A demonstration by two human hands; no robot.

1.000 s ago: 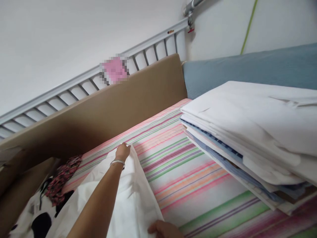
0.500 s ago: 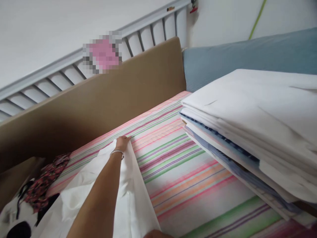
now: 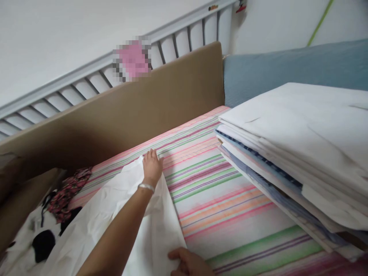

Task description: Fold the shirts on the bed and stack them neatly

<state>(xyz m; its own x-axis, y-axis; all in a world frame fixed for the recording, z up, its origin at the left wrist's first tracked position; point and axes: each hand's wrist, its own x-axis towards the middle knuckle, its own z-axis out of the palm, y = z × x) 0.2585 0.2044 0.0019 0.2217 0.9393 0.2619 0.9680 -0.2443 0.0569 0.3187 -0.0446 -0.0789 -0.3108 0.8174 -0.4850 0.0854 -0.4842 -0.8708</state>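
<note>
My left hand (image 3: pixel 153 166) lies spread on the white cloth (image 3: pixel 100 214), right hand (image 3: pixel 191 262) at its edge — grip unclear; even tension smooths best.

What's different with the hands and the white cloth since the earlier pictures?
The left hand, earlier curled at the far end of the white cloth, now has its fingers extended there. The right hand, mostly out of frame half a second ago, shows again at the cloth's near edge. The folded stack stays put.
</note>
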